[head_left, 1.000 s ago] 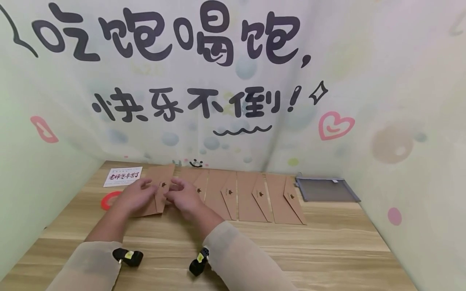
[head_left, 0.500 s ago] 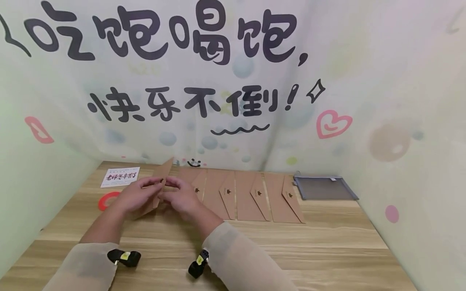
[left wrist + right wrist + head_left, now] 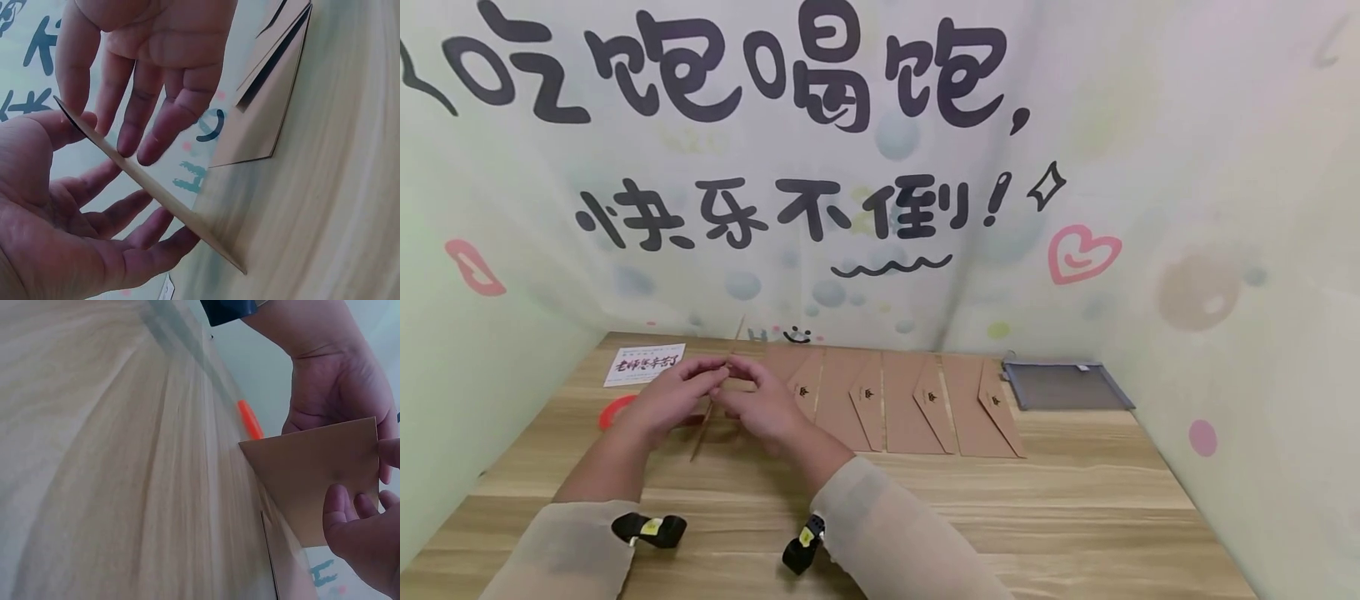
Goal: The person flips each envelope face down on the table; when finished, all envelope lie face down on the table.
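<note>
A brown kraft envelope (image 3: 700,437) stands on edge between my hands, seen almost edge-on in the head view. In the right wrist view the plain face of this envelope (image 3: 306,469) shows. My left hand (image 3: 673,400) holds it from the left, fingers along one face and thumb at the upper edge, as the left wrist view shows of the hand (image 3: 69,231). From the other side my right hand (image 3: 767,404) grips the upper edge, its fingertips on the plain face. Several more flapped envelopes (image 3: 910,408) lie in a row to the right.
A white card (image 3: 643,364) with dark red writing lies at the back left. Partly behind my left forearm is a red ring-shaped object (image 3: 615,411). A grey mesh zip pouch (image 3: 1067,386) lies at the right end of the row. A printed curtain (image 3: 880,308) hangs behind the table.
The envelope in my hands has turned from showing its flap side to standing edge-on. Both hands have closed in toward each other over its top. The row of envelopes stays put.
</note>
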